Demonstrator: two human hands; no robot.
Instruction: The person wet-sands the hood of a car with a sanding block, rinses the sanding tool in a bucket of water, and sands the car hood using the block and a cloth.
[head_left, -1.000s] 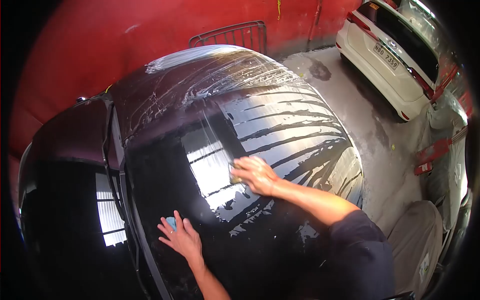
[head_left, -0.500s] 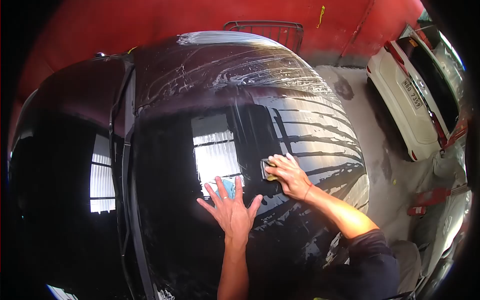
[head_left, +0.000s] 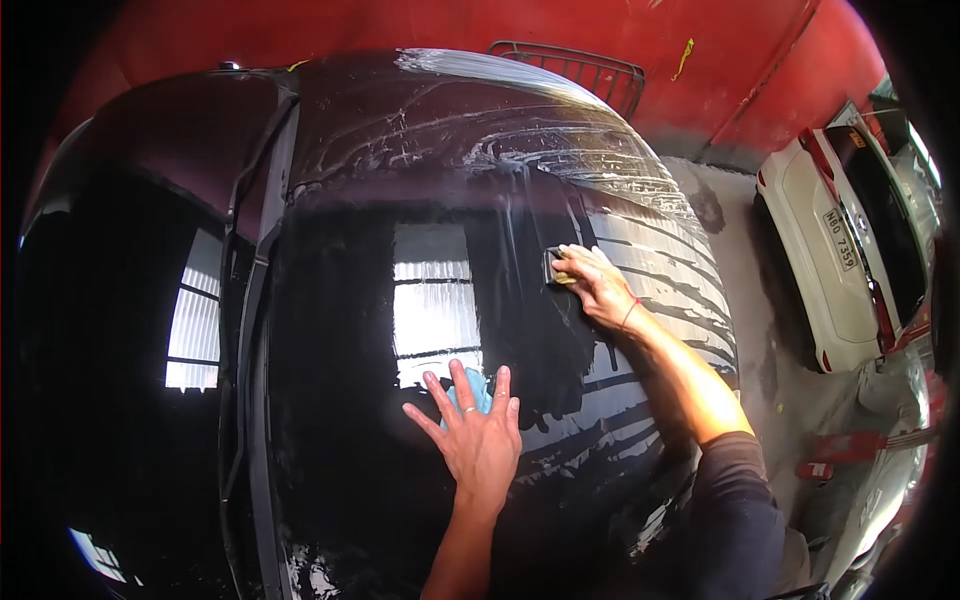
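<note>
A black car's hood (head_left: 340, 300) fills the middle of the view, with streaks and smears of liquid across it. My left hand (head_left: 482, 445) lies flat on the hood with its fingers spread. Beneath those fingers a light blue cloth or pad (head_left: 468, 392) shows in part; the palm hides the rest. Farther out, toward the streaked front end, my right hand (head_left: 595, 285) grips a small block (head_left: 553, 268) with a dark edge and a yellowish body, pressed to the paint. Its exact kind is partly covered by the fingers.
The windshield and wiper area (head_left: 255, 290) lie to the left. A red wall (head_left: 420, 25) with a dark metal rack (head_left: 575, 70) stands beyond the hood. A white car (head_left: 825, 260) is parked at right, near a red tool on the floor (head_left: 850, 448).
My right hand has slid the block away from me across the hood. My left hand has shifted slightly nearer with the blue piece, its thumb closer in. The view has turned a little.
</note>
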